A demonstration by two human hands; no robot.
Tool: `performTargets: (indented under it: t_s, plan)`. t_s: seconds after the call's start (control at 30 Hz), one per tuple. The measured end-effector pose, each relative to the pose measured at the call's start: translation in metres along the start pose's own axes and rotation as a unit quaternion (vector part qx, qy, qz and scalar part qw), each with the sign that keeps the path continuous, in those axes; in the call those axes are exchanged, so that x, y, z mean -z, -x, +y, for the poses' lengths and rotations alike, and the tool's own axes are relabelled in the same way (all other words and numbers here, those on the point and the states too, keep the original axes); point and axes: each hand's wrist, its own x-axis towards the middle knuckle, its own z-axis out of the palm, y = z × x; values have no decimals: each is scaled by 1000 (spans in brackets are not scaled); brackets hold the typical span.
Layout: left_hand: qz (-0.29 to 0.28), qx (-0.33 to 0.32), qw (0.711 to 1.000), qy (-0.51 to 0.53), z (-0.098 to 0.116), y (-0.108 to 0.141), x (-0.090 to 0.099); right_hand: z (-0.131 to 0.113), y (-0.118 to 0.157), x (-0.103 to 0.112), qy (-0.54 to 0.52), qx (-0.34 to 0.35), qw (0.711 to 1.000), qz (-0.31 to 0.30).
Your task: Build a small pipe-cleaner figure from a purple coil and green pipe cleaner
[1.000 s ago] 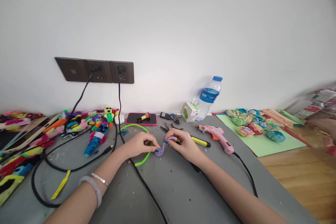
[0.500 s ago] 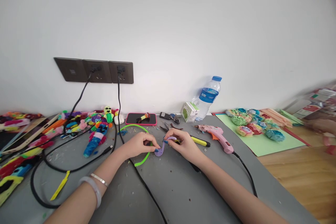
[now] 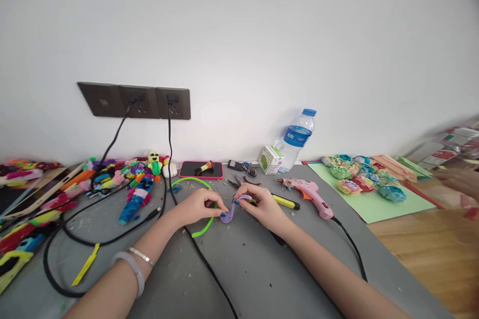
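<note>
Almost nothing has changed over the last second: we hold the lilac strip (image 3: 227, 218) by the same two spots, in the same S-like bend. We take that as a pause to steady or shape it; no new turn shows yet.

Our left hand (image 3: 204, 205) pinches the strip's curled lower end between thumb and index finger. Our right hand (image 3: 259, 204) pinches it near the upper, arched end, thumb against index finger. The other fingers of both hands are bent in. Whether the strip's low curve touches the desk (image 3: 254, 271), we cannot tell.

Around the strip, nothing has visibly shifted. The green strip (image 3: 205, 230) lies just left of it, the cutter (image 3: 286, 201) to its right, the glue gun (image 3: 310, 190) further right, and the phone (image 3: 189, 170) behind it, towards the left.
</note>
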Motion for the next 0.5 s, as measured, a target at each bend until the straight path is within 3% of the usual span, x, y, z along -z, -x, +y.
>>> performTargets:
  t_s: [0.5]
  plan:
    - [2,-5,1000,17,0,0,-1,-1,0,0,5,2,1000,-1]
